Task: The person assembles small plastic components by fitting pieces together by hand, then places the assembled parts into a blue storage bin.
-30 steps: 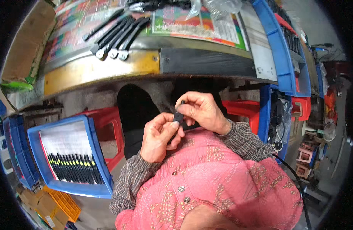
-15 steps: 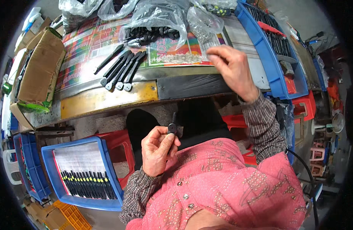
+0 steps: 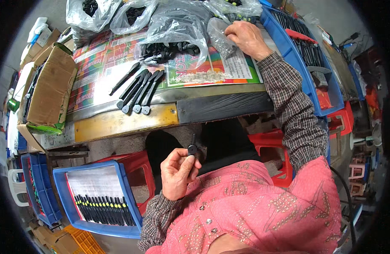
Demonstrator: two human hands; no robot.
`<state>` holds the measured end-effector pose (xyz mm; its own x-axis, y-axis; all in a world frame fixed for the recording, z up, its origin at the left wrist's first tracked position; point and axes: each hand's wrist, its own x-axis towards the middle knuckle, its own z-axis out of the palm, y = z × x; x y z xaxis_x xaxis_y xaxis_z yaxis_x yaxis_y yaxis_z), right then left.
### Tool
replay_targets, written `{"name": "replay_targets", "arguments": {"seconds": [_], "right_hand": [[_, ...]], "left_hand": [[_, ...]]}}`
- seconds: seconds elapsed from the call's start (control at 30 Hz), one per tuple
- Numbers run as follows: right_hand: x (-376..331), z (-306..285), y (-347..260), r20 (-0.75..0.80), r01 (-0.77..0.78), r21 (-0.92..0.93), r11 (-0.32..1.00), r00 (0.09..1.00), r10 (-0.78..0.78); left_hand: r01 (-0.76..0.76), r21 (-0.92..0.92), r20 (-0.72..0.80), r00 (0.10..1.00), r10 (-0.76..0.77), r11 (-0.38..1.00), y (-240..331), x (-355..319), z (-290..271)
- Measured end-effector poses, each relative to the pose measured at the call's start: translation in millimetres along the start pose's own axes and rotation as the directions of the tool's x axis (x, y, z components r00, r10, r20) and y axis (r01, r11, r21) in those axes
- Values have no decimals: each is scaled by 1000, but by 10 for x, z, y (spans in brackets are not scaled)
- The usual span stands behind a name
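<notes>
My left hand point(image 3: 177, 172), above my lap, pinches a small black plastic part point(image 3: 192, 149) with a round disc end and a thin stem pointing away from me. At the back of the table my right hand point(image 3: 247, 37) has its bent fingertips at the mouth of a clear plastic bag point(image 3: 221, 40) of tiny greyish pieces. What those fingertips grip, if anything, is hidden. Several long black handle-like pieces point(image 3: 140, 91) lie side by side near the table's front edge. Behind them, an open clear bag point(image 3: 173, 50) spills black parts.
A blue tray point(image 3: 287, 51) of black pieces stands at the table's right. An open cardboard box point(image 3: 51, 86) sits at the left end. Lower left, another blue tray point(image 3: 138, 211) holds a row of black pieces with yellow-green marks. Red stools point(image 3: 277, 157) stand under the table.
My right hand has moved away from me, from above the table's front area to the bag of tiny pieces. My left hand keeps its hold on the black part.
</notes>
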<state>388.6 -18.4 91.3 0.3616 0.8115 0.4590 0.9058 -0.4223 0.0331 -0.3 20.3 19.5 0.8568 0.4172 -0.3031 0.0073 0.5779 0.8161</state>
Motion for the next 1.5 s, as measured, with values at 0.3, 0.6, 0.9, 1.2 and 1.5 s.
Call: {"name": "replay_targets", "arguments": {"seconds": [0.3, 0.6, 0.9, 1.2, 1.5], "right_hand": [[120, 158, -6, 71, 43, -100, 994, 997, -36], [173, 183, 111, 2, 74, 66, 995, 997, -74], [62, 33, -17, 8, -31, 285, 958, 1000, 30], [44, 40, -34, -40, -19, 304, 952, 999, 32], [-105, -222, -147, -73, -108, 628, 771, 978, 196]], "left_hand": [[23, -35, 2, 1000, -23, 999, -35, 8, -8], [-2, 3, -12, 1000, 2, 1000, -16, 40, -31], [8, -103, -5, 1000, -9, 995, -29, 4, -73], [-18, -76, -18, 1000, 17, 997, -54, 6, -85], [-4, -116, -4, 1000, 3, 993, 22, -2, -56]]}}
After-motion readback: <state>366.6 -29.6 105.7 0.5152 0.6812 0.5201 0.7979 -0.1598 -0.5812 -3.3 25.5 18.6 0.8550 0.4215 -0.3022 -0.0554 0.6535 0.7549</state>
